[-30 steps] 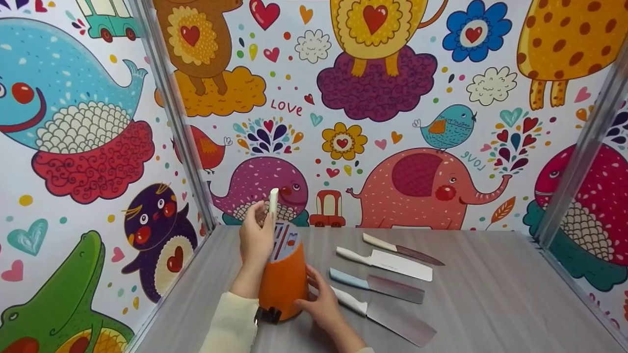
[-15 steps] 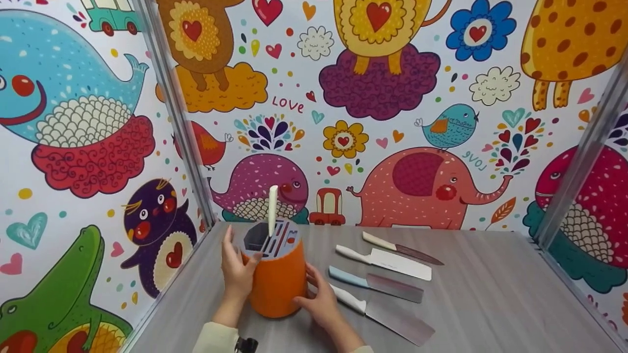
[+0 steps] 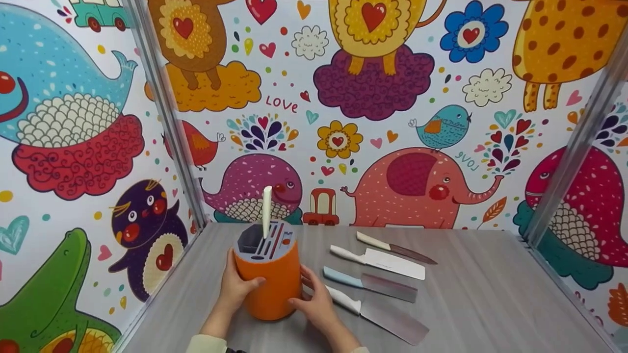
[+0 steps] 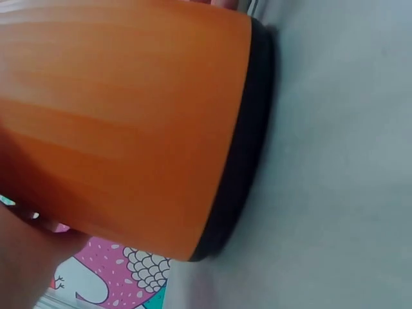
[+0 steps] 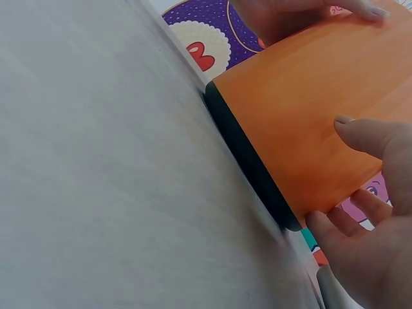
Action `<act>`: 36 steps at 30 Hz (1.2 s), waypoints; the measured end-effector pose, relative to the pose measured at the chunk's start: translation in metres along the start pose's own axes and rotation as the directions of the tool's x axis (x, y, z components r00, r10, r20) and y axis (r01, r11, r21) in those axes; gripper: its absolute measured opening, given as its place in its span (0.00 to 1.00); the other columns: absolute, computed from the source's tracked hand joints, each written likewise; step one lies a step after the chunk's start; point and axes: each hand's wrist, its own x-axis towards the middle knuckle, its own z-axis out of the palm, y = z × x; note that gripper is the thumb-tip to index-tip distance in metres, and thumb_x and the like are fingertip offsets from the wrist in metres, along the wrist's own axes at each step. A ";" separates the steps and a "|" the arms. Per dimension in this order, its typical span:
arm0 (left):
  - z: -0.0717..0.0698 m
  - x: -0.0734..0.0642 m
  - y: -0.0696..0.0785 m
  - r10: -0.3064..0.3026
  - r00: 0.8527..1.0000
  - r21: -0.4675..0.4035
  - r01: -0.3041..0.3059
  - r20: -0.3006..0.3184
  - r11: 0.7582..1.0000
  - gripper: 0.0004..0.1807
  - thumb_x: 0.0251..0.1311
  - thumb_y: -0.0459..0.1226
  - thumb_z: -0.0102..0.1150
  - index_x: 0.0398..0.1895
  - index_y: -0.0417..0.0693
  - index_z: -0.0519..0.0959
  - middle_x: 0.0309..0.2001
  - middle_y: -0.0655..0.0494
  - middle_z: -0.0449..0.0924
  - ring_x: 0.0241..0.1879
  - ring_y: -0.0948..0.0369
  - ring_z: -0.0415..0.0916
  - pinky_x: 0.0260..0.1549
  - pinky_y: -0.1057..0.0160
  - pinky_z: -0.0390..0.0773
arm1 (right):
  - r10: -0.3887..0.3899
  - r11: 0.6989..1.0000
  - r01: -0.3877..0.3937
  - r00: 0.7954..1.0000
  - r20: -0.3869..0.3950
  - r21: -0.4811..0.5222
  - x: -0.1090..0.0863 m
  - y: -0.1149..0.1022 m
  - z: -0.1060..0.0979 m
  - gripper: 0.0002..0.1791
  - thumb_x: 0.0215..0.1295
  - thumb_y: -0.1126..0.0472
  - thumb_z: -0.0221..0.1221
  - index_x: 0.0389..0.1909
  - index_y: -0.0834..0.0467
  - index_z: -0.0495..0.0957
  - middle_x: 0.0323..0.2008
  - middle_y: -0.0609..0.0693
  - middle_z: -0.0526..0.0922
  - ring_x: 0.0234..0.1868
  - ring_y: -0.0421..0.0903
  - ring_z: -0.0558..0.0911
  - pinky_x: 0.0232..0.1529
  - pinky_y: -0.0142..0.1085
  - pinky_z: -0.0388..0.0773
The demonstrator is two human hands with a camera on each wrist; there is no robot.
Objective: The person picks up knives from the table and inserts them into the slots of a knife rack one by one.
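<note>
An orange knife block with a grey slotted top stands upright on the table, its black base showing in the left wrist view. One cream-handled knife sits in a slot, handle up. My left hand grips the block's left side, thumb across the front and fingers behind it. On the other side, my right hand holds it low down, thumb at the front and fingers curled round the far side. In the right wrist view both thumbs lie on the orange wall.
Several knives lie to the block's right: a cream-handled dark blade, a white-handled cleaver, a blue-handled knife and a wide white-handled cleaver by my right hand. Cartoon-printed walls edge the grey table.
My left hand has let go of the knife handle, leaving the knife in its slot, and has come down to the block's left side. The block stands more upright. My right hand stays on it.
</note>
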 end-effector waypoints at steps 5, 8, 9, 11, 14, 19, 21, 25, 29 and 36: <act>0.000 -0.001 0.002 -0.042 0.999 0.059 0.043 -0.015 0.997 0.59 0.47 0.34 0.83 0.81 0.45 0.56 0.71 0.45 0.76 0.59 0.72 0.75 0.64 0.77 0.72 | 0.012 1.000 -0.013 1.000 0.009 0.021 0.000 0.000 0.000 0.50 0.61 0.61 0.77 0.82 0.52 0.62 0.80 0.59 0.67 0.78 0.63 0.69 0.76 0.59 0.70; 0.001 -0.001 0.002 -0.051 0.998 0.068 0.052 -0.023 0.996 0.58 0.48 0.34 0.83 0.80 0.46 0.56 0.71 0.47 0.76 0.59 0.72 0.75 0.64 0.78 0.71 | 0.002 0.999 -0.003 1.000 0.025 0.033 0.000 0.000 -0.003 0.52 0.61 0.59 0.77 0.83 0.53 0.61 0.80 0.59 0.67 0.78 0.62 0.69 0.76 0.58 0.70; 0.001 -0.001 0.002 -0.052 0.998 0.066 0.054 -0.026 0.996 0.58 0.48 0.34 0.83 0.80 0.47 0.56 0.71 0.47 0.75 0.59 0.72 0.75 0.64 0.78 0.71 | -0.007 0.999 0.006 1.000 0.030 0.035 0.000 -0.001 -0.005 0.52 0.60 0.58 0.78 0.83 0.54 0.61 0.80 0.60 0.66 0.78 0.63 0.69 0.76 0.58 0.70; 0.002 0.001 0.002 -0.055 0.998 0.065 0.057 -0.029 0.996 0.58 0.48 0.35 0.83 0.81 0.49 0.56 0.72 0.48 0.75 0.60 0.71 0.75 0.64 0.79 0.71 | -0.033 0.999 0.033 0.999 0.033 0.017 -0.002 -0.001 -0.011 0.53 0.60 0.58 0.78 0.83 0.57 0.60 0.80 0.62 0.66 0.78 0.64 0.69 0.76 0.59 0.70; 0.004 0.002 0.002 -0.073 0.997 0.063 0.074 -0.022 0.995 0.59 0.50 0.37 0.83 0.82 0.50 0.55 0.73 0.49 0.73 0.63 0.66 0.74 0.64 0.78 0.70 | -0.069 0.997 0.070 0.997 0.019 -0.041 -0.006 -0.004 -0.026 0.52 0.60 0.60 0.77 0.82 0.60 0.61 0.78 0.67 0.67 0.76 0.67 0.70 0.76 0.61 0.70; 0.004 -0.003 0.003 -0.127 0.992 0.089 0.129 -0.024 0.988 0.60 0.52 0.39 0.83 0.83 0.52 0.52 0.75 0.49 0.71 0.66 0.60 0.73 0.64 0.78 0.69 | -0.122 0.963 0.121 0.992 0.007 -0.241 -0.015 -0.009 -0.060 0.48 0.54 0.66 0.77 0.77 0.63 0.67 0.70 0.71 0.75 0.69 0.71 0.75 0.68 0.63 0.77; 0.004 -0.003 0.004 -0.142 0.990 0.093 0.144 -0.029 0.985 0.60 0.52 0.39 0.83 0.83 0.53 0.52 0.75 0.49 0.71 0.65 0.62 0.72 0.63 0.79 0.69 | -0.141 0.925 0.131 0.990 -0.001 -0.357 -0.017 -0.012 -0.073 0.46 0.52 0.66 0.78 0.74 0.62 0.71 0.66 0.70 0.79 0.64 0.70 0.79 0.64 0.62 0.81; 0.003 -0.005 0.004 -0.129 0.991 0.091 0.132 -0.038 0.987 0.60 0.51 0.38 0.83 0.83 0.51 0.52 0.75 0.48 0.71 0.63 0.68 0.72 0.62 0.80 0.69 | -0.187 0.822 0.144 0.982 -0.021 -0.551 -0.018 -0.011 -0.087 0.40 0.50 0.64 0.80 0.67 0.61 0.78 0.55 0.64 0.86 0.53 0.63 0.86 0.53 0.54 0.87; 0.004 -0.005 0.003 -0.102 0.994 0.063 0.104 -0.042 0.993 0.60 0.51 0.36 0.82 0.83 0.51 0.52 0.75 0.48 0.71 0.61 0.73 0.72 0.62 0.80 0.70 | -0.197 0.741 0.138 0.980 -0.016 -0.657 -0.016 -0.006 -0.088 0.35 0.45 0.63 0.80 0.59 0.62 0.83 0.46 0.59 0.87 0.43 0.54 0.84 0.45 0.44 0.83; 0.005 -0.005 0.006 -0.129 0.991 0.080 0.131 -0.039 0.988 0.59 0.53 0.37 0.81 0.83 0.51 0.52 0.75 0.49 0.71 0.60 0.74 0.72 0.62 0.80 0.69 | -0.145 0.682 0.108 0.989 0.011 -0.723 -0.013 -0.004 -0.089 0.29 0.41 0.67 0.80 0.49 0.63 0.84 0.39 0.55 0.85 0.40 0.52 0.82 0.43 0.48 0.81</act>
